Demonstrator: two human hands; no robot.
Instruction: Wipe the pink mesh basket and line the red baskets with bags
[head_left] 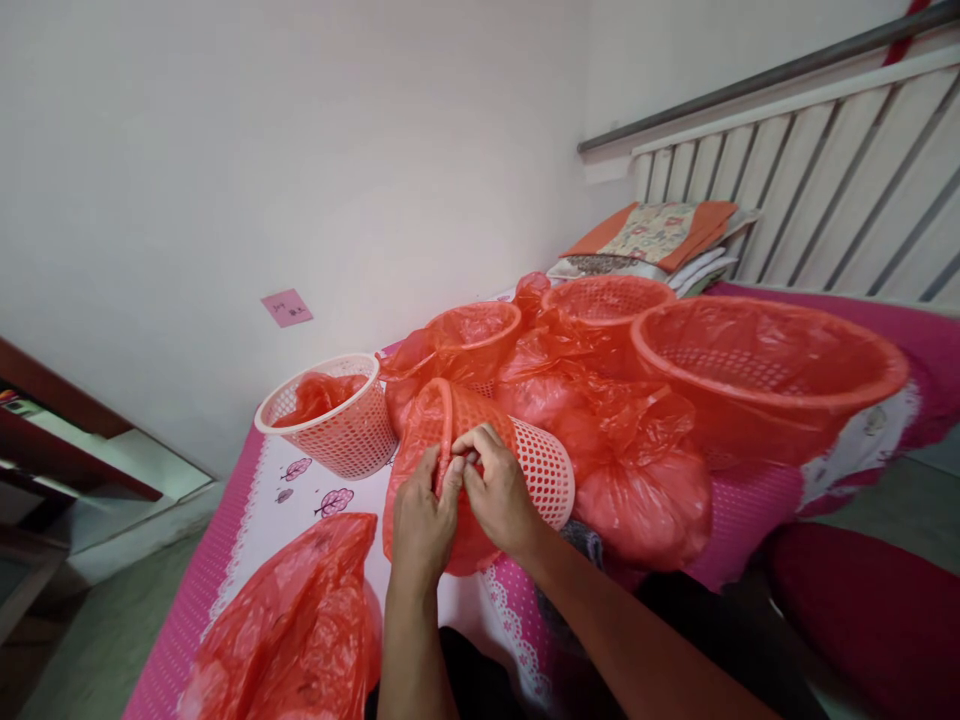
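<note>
A pale perforated plastic wastebasket (546, 468) lies tipped on its side on the bed, its mouth toward the left. Over its rim is stretched a thin red plastic bag (480, 405), loose film hanging below. At the rim, my left hand (427, 515) is closed on the bag's edge, thumb up. My right hand (499, 490) pinches the same film right beside it, fingertips nearly touching the left thumb. Whether either hand also grips the rim itself is hard to see. Another pale wastebasket (346, 435) stands upright to the left with a crumpled red bag (319, 396) inside.
Several wastebaskets lined in red, including a large one (765, 400), stand at the back and right. A bulging red bag (645, 510) sits right of my hands; another red bag (292, 630) lies front left. Folded bedding (652, 235) is by the white headboard (817, 180). A dark red stool (862, 600) is at right.
</note>
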